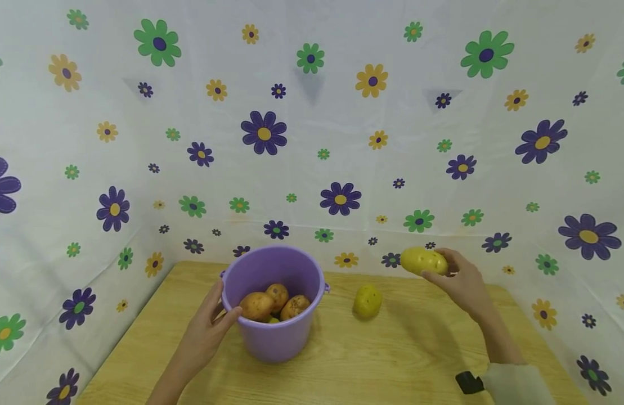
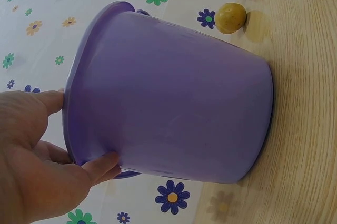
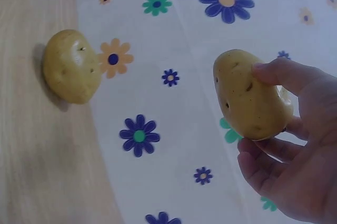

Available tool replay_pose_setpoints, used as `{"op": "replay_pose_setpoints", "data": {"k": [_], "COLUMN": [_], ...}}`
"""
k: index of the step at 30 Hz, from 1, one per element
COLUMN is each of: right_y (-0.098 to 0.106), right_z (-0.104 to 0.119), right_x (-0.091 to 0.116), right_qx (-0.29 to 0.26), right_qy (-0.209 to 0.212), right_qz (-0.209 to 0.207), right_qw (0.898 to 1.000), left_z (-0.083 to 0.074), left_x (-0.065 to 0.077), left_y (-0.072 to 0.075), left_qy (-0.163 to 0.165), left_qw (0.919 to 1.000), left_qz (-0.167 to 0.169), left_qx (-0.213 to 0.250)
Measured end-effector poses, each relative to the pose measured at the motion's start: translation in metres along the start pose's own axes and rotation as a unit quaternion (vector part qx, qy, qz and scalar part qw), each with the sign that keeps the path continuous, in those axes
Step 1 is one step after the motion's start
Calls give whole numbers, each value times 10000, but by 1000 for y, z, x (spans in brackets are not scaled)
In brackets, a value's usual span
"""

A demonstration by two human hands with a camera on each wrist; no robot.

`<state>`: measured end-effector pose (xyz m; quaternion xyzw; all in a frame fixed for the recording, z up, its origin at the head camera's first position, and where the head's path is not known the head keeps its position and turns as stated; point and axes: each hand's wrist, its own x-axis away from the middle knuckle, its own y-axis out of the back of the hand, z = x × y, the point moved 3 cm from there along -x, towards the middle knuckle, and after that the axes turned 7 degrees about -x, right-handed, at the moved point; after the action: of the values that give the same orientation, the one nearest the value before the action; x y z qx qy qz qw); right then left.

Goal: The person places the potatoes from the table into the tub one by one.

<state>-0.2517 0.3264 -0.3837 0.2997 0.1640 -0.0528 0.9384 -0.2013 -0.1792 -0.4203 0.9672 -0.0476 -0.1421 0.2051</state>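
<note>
A purple bucket (image 1: pixel 276 343) stands upright on the table, with several brown potatoes (image 1: pixel 257 306) inside and a bit of something yellow-green among them. My left hand (image 1: pixel 205 332) grips the bucket's left rim, thumb at the edge and fingers along the outer wall, as the left wrist view shows. Up in the air at the right, my right hand (image 1: pixel 461 284) holds a yellow potato (image 3: pixel 250 95) between thumb and fingers. Another yellow potato (image 1: pixel 367 302) lies on the table between the bucket and the right hand, touched by neither hand.
The light wood table (image 1: pixel 342 365) ends at the back and sides against a white sheet (image 1: pixel 312 174) printed with purple, green and orange flowers. A small black object (image 1: pixel 468 382) sits at the right sleeve's cuff. The bucket has small lugs (image 1: pixel 326 288) at its rim.
</note>
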Motion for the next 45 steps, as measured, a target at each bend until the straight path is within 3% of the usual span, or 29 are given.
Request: {"op": "replay_pose_setpoints", "data": {"k": [6,11,26,35,45], "right_y": [8,13,10,-7,-39], "right_z": [20,31,39,47,61], "right_x": [-6,-8,-7,-8,-14], "right_qx": [94,45,-41,-228,-628], "right_qy": [329,344,366,461,262], "right_qz": [-200,-224,-196,-100,244], "right_qw": [9992,9991,9991,9986,9974], "left_z": [-1,0,-1,-1,-1], "left_x": [0,0,0,1,0], "left_y": [0,0,0,0,1], "left_qy": [-9,-61,-81,-46,92], "left_qw": [10000,10000,10000,10000,9999], "left_qz": [-27,-39,-2,-19,67], "left_qx": [36,50,29,64,-58]}}
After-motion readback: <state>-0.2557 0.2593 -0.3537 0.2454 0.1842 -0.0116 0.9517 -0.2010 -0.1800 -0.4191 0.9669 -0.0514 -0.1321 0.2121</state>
